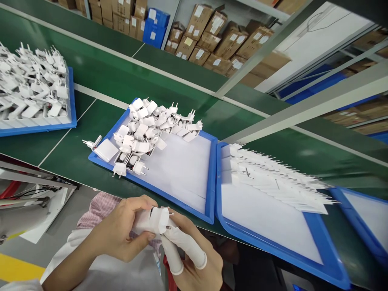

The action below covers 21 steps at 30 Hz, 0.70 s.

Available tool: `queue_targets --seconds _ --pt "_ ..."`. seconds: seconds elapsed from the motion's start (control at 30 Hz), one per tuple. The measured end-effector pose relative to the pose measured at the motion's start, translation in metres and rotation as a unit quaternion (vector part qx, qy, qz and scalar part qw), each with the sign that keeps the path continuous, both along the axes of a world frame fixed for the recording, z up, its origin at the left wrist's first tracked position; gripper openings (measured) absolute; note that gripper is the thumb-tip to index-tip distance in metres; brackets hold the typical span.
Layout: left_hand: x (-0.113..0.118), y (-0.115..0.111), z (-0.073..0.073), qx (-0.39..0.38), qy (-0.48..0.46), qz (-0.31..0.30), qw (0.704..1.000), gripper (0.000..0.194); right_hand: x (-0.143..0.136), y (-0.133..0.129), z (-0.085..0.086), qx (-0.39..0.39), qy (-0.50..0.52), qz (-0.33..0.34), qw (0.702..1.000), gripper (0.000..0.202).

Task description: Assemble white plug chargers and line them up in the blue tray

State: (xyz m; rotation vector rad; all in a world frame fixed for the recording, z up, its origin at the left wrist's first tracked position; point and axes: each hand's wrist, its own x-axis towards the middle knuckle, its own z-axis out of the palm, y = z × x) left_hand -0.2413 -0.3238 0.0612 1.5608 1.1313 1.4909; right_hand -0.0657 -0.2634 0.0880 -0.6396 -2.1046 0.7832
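Close to my body, in front of the bench, I hold a white plug adapter (pixel 151 221) with two metal pins pointing right. My left hand (pixel 121 230) grips its body between thumb and fingers. White finger cots cover two fingers of my right hand (pixel 197 254), which are closed on the pin end. Beyond my hands, a blue tray (pixel 212 178) lined with white carries a heap of loose white plug adapters (pixel 145 129), some with inner parts showing. To its right, another blue tray (pixel 222 206) bears rows of white adapters (pixel 273 178), their pins pointing right.
A blue tray (pixel 72 101) at the far left is piled with white adapter parts (pixel 33 81). One more blue tray (pixel 357 218) lies at the right edge. Metal posts (pixel 273 52) rise over the green bench (pixel 75 149). Cardboard boxes (pixel 209 36) fill the shelves behind.
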Motion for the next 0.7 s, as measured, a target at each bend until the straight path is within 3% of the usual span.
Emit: queue_targets --seconds 0.23,0.33,0.57,0.7 --pt "-0.004 -0.005 0.0 -0.019 0.023 -0.017 0.999 0.041 0.006 0.01 0.003 0.014 -0.034 0.072 0.997 0.035" --pt "-0.007 -0.004 0.0 -0.012 0.048 -0.012 0.999 0.029 0.003 0.014 0.001 -0.038 -0.047 0.105 0.993 0.03" --pt "-0.01 -0.001 -0.026 -0.054 0.01 0.029 0.998 0.019 -0.02 0.012 -0.035 -0.163 -0.048 0.087 0.982 0.032" --pt "-0.019 0.0 -0.038 -0.121 0.022 0.042 0.992 0.01 -0.031 0.017 -0.055 -0.115 -0.048 0.069 0.99 0.029"
